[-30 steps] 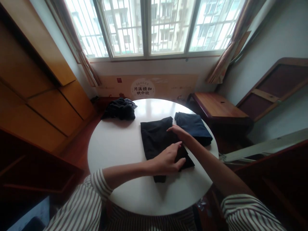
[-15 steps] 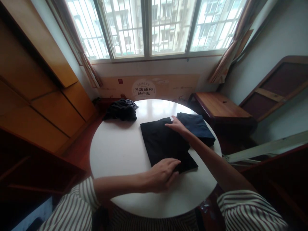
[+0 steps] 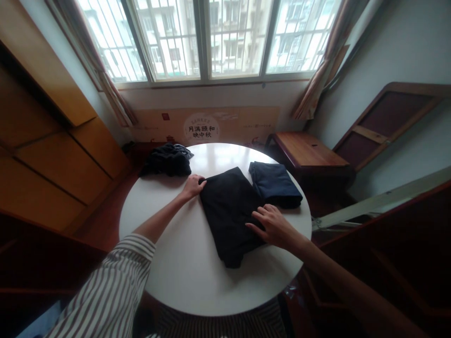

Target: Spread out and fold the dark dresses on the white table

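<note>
A folded black garment (image 3: 229, 206) lies on the round white table (image 3: 176, 263), its near end drawn out into a narrow, bunched tip. At its far left corner my left hand (image 3: 193, 186) has closed fingers on the cloth's edge. My right hand (image 3: 275, 226) rests on the garment's right side, fingers and thumb apart, the cloth beneath them. Just beyond the right hand is a folded navy garment (image 3: 276, 182), close beside the black one. The black garment's exact kind cannot be made out.
A crumpled heap of dark clothes (image 3: 166, 160) sits at the table's far left edge. Behind the table on the right stands a low wooden table (image 3: 310, 149). Orange cabinets (image 3: 63, 169) line the left side, and a barred window (image 3: 232, 37) is ahead.
My left hand has moved from the garment's near edge to its far left corner. My right hand came back toward me to its right side. The loose near-right flap no longer sticks out.
</note>
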`<action>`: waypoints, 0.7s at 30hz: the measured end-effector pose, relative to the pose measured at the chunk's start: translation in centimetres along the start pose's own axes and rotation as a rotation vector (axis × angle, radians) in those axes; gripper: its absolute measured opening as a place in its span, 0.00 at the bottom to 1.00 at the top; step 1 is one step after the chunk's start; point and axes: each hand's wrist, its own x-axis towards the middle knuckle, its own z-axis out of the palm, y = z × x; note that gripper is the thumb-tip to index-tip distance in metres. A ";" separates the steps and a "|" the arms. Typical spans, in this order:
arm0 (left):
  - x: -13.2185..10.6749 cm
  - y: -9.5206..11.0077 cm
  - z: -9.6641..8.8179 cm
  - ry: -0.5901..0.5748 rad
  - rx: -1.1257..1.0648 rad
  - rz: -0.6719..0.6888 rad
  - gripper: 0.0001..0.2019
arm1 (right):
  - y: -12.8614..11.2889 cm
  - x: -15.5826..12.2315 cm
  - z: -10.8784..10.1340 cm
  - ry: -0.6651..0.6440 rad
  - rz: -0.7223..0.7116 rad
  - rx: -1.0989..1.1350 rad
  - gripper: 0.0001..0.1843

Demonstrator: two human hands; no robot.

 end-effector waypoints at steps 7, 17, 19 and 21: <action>-1.5 1.2 -0.7 -0.027 0.039 0.099 0.17 | 1.4 -2.6 1.8 0.084 0.231 0.034 0.20; -15.3 4.8 4.4 -0.438 0.354 0.695 0.34 | 2.9 -2.4 2.9 -0.002 0.426 0.182 0.23; -16.8 5.3 4.8 -0.456 0.414 0.745 0.32 | 2.7 -1.7 2.3 -0.071 0.474 0.153 0.24; -16.5 5.5 4.5 -0.498 0.363 0.752 0.28 | 2.6 -0.9 1.7 -0.099 0.542 0.120 0.28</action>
